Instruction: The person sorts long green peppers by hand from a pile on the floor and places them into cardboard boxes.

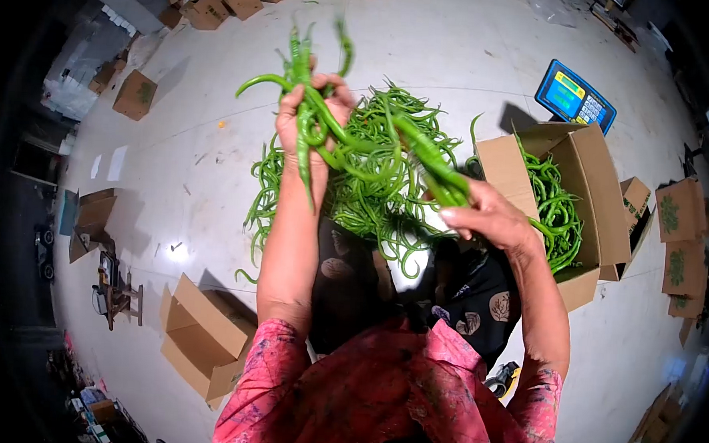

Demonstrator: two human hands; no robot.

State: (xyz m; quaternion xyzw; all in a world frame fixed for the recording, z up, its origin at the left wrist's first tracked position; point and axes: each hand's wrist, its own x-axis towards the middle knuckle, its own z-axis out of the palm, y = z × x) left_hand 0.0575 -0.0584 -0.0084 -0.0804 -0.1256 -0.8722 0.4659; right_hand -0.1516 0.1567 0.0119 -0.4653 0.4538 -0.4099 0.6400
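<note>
Several long green chili peppers are gripped in my left hand, which is raised over the far left side of the pile. My right hand is closed round another bunch of green chili peppers, partly smeared by motion, at the pile's right side. Below both hands a large heap of green chili peppers lies on the floor in front of my knees. To the right of my right hand stands an open cardboard box with many chili peppers inside.
A scale display stands behind the filled box. An open cardboard box sits on the floor at my left. More boxes line the right side, others the back. A small wooden stool stands at far left.
</note>
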